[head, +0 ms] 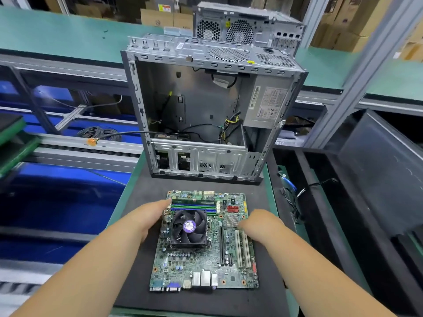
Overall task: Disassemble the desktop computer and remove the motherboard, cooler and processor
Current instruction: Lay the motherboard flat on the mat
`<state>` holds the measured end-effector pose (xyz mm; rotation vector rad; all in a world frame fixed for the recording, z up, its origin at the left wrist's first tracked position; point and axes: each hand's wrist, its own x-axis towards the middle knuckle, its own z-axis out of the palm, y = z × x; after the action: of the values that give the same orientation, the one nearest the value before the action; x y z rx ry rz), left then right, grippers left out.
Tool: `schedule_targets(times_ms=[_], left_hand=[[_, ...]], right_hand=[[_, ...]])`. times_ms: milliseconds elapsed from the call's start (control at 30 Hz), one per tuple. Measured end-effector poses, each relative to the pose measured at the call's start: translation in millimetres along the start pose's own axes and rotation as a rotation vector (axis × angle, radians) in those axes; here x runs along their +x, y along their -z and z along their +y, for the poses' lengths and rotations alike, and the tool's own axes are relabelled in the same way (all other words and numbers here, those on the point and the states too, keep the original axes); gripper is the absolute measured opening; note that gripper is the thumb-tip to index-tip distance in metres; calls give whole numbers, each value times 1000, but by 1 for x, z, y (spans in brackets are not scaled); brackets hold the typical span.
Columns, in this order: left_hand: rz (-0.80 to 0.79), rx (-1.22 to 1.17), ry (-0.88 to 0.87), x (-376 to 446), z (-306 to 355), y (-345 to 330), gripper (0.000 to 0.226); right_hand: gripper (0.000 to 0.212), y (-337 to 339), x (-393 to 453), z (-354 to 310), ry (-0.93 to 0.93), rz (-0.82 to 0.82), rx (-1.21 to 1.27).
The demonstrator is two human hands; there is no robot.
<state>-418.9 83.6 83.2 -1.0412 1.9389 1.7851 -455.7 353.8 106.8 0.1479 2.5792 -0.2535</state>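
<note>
A green motherboard point(201, 264) lies flat on a black mat, out of the case. Its black fan cooler point(188, 227) with a purple hub label sits on the board's left half; the processor is hidden under it. My left hand point(148, 216) rests at the board's left edge with a fingertip touching the end of the memory slots point(194, 205). My right hand point(258, 223) lies over the board's right edge, fingers pointing at the small silver heatsink point(231, 219). The opened grey computer case point(210, 110) stands just behind the board, its interior holding only cables and the power supply point(266, 106).
The black mat point(137, 282) covers a green bench. A second computer case point(247, 26) stands behind the first. A cable with an orange connector point(92, 141) hangs out to the left. Loose cables point(293, 197) lie at the right beside black trays point(377, 179). Blue bins sit lower left.
</note>
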Motion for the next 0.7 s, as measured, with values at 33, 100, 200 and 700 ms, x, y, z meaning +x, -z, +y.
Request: schedule_targets(times_ms=[33, 100, 200, 700], left_hand=[[41, 5, -31, 2, 1, 3, 64], [116, 24, -120, 4, 4, 8, 46], [146, 28, -202, 10, 5, 8, 17], [193, 100, -154, 44, 0, -4, 22]], right_hand=[[18, 1, 1, 0, 16, 51, 25], [17, -2, 6, -2, 96, 182, 181], [14, -10, 14, -14, 205, 258, 444], [49, -36, 51, -48, 24, 249, 565]])
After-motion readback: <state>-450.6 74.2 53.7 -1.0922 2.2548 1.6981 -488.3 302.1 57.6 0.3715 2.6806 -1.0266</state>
